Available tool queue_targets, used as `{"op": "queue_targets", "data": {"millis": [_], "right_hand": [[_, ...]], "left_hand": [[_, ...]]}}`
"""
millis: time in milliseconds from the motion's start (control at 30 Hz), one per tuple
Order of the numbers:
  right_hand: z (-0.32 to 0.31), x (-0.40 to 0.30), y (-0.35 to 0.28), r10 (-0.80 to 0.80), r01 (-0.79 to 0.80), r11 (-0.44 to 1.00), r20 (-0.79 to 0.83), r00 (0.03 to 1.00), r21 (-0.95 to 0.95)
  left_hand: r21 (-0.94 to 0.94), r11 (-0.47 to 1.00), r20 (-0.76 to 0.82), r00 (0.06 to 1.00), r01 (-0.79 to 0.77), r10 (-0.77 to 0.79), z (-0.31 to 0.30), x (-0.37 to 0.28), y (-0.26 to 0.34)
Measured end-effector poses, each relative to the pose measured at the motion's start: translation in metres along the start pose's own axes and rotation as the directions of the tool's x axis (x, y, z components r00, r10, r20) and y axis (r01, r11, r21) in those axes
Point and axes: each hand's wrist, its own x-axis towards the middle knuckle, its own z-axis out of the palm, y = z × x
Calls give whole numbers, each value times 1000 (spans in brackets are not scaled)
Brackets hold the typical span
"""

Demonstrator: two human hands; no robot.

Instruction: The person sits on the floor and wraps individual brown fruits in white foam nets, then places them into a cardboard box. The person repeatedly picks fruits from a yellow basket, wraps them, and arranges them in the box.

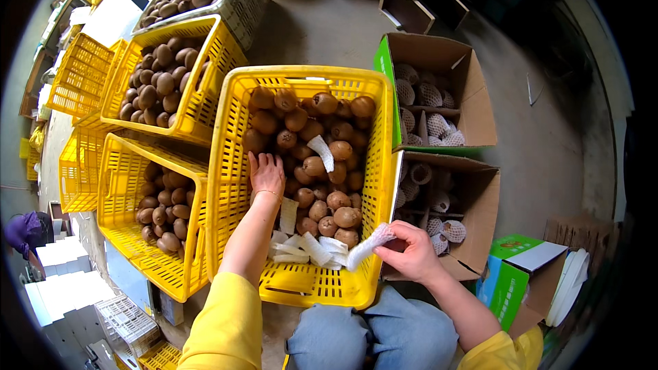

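A yellow plastic crate [383, 164] before me holds brown kiwifruit [295, 119] and, at its near end, a heap of white foam net sleeves [314, 249]. My left hand [266, 176] reaches over the crate's left part, its fingers spread against the kiwifruit; whether it grips one is hidden. My right hand [409, 249] pinches a white foam net sleeve [364, 249] above the crate's near right corner. One more loose sleeve [322, 152] lies on the fruit. On the right stand two open cardboard boxes [475, 97] [478, 205] with net-wrapped fruit between dividers.
More crates of kiwifruit stand at the left [154, 272] and upper left [216, 51], beside a grey crate [247, 5]. A green and white carton [506, 280] is at the lower right. A person in purple [25, 234] bends at the far left near white boxes [72, 293].
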Motion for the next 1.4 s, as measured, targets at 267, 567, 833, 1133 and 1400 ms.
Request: {"op": "queue_targets", "data": {"millis": [267,567,833,1133,1400], "right_hand": [[-1,-1,-11,423,-399,844,12,906,357],[-2,2,-14,148,-59,950,-278,949,306],[3,13,-92,-623,595,608,149,768,-525],[-13,19,-70,-211,211,970,16,977,-117],[-11,-20,-70,158,-299,750,279,947,590]], "left_hand": [[-115,990,87,994,82,-72,-20,-2,3],[-999,-40,-27,999,-29,-40,-89,-59,3],[-971,95,-214,974,-221,73,-193,-99,11],[-886,202,-390,906,-418,166,-244,-112,3],[-960,-230,-196,967,-157,160,-231,-103,22]]}}
